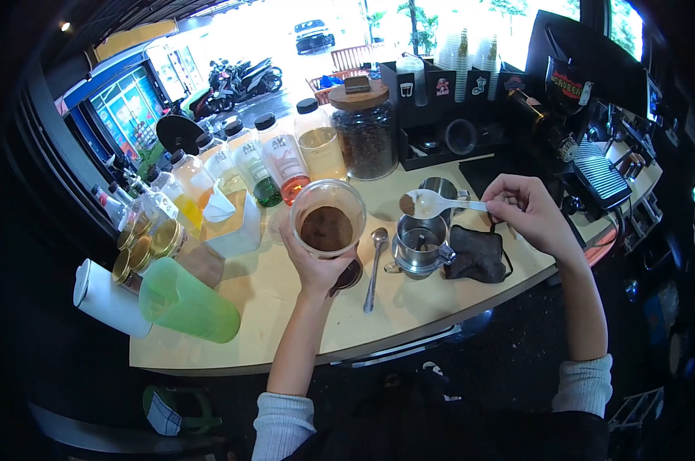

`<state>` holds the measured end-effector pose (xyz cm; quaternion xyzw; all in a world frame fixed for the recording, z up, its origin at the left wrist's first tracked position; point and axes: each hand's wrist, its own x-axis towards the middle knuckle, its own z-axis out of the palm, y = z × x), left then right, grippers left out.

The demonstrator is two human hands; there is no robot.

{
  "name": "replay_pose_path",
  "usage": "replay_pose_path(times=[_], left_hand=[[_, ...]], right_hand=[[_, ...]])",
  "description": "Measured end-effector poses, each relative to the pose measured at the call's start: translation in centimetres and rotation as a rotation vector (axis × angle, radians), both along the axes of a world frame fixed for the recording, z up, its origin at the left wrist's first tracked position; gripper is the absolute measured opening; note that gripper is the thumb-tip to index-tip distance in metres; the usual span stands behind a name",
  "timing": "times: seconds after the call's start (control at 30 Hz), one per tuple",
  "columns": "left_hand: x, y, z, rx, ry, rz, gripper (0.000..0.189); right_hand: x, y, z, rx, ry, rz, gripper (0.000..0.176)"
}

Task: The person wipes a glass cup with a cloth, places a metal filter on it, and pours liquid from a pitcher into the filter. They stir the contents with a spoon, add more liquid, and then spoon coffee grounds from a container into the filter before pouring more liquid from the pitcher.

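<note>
My left hand (315,270) is wrapped round a clear plastic cup (349,201) with brown powder (326,229) in it, held above the counter. Between thumb and fingers, my right hand (526,209) grips the handle of a white plastic spoon (438,203). A little brown powder lies at the spoon's tip. Under the spoon stands a metal drip filter (422,244), its top uncovered, with a metal cup (440,187) just behind. A metal teaspoon (375,265) lies between the cup and the filter. Beside the filter rests a black cloth pouch (476,253). Something dark, partly hidden, sits below my left hand.
Syrup bottles (282,157) and a wooden-lidded jar of dark beans (364,138) line the counter's back. At left are a tissue box (236,227), gold-lidded jars (171,240) and a green pitcher (190,300). A black cup organizer (440,115) and a coffee grinder (566,84) stand behind right.
</note>
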<state>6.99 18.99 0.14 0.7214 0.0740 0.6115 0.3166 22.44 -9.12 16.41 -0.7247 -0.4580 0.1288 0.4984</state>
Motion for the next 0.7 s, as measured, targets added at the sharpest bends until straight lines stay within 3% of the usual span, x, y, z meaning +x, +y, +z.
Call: replay_pose_path(times=[0.27, 0.6, 0.7], left_hand=[[0.0, -0.4, 0.5, -0.074, -0.024, -0.025, 0.100], [-0.2, -0.3, 0.3, -0.057, -0.002, -0.046, 0.105], [-0.2, -0.4, 0.5, -0.040, 0.014, -0.029, 0.105]], right_hand=[[-0.1, -0.9, -2.1, -0.168, -0.245, -0.171, 0.010], [0.2, -0.9, -3.5, -0.034, -0.500, -0.093, 0.006], [0.1, -1.0, -3.4, -0.052, -0.453, -0.094, 0.006]])
